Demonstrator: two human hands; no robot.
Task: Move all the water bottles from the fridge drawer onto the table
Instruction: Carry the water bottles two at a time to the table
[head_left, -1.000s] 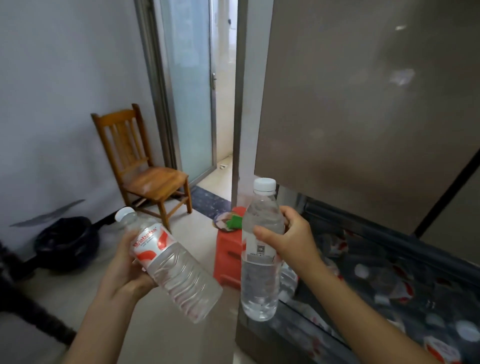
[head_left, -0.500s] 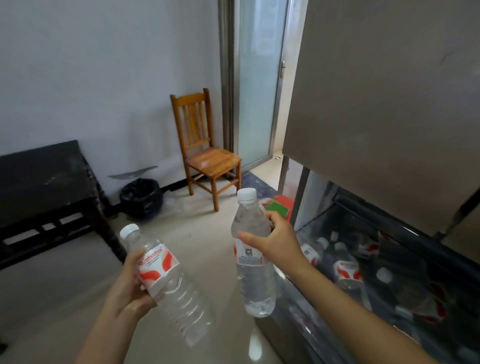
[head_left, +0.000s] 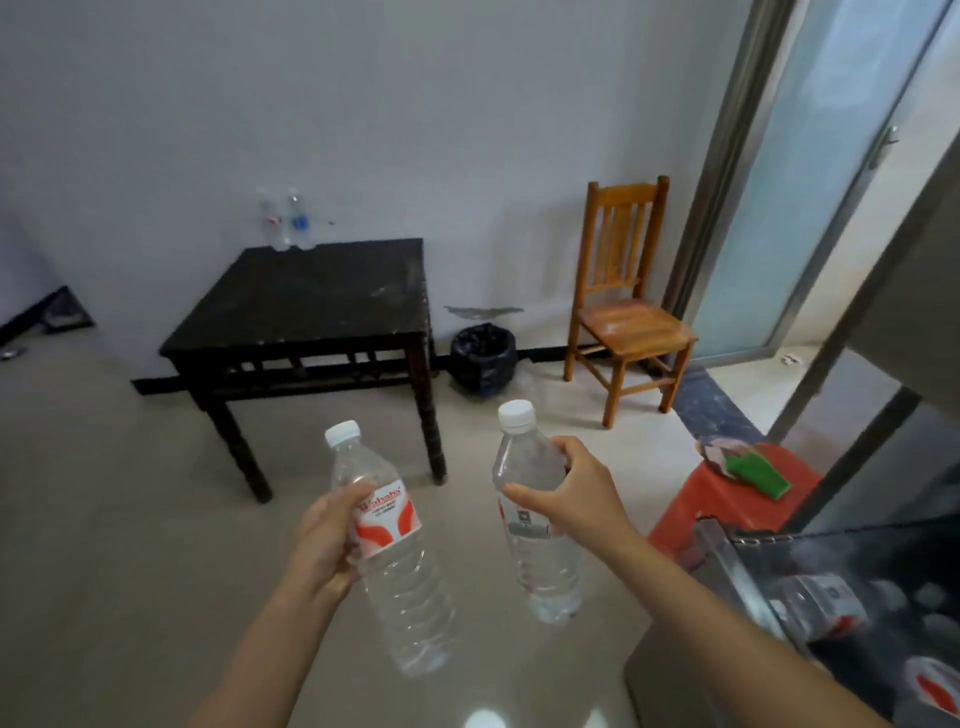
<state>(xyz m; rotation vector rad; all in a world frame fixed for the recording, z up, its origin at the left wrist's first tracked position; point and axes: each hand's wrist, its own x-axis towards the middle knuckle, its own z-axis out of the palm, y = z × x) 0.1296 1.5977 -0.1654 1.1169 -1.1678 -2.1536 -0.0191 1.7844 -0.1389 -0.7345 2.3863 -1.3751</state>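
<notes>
My left hand grips a clear water bottle with a red and white label, tilted with its white cap up and to the left. My right hand grips a second clear water bottle, held nearly upright. Both are in the air above the floor. Ahead stands the black table, with two water bottles upright at its far edge by the wall. The open fridge drawer is at the lower right, with more bottles lying inside.
A wooden chair stands by the wall right of the table, and a black bin sits between them. A red stool with a green item is next to the fridge. A glass sliding door is at right.
The view has swung left from the fridge toward the table. Both hands still hold their bottles and have come away from the drawer. The table with its two bottles is now fully in view.
</notes>
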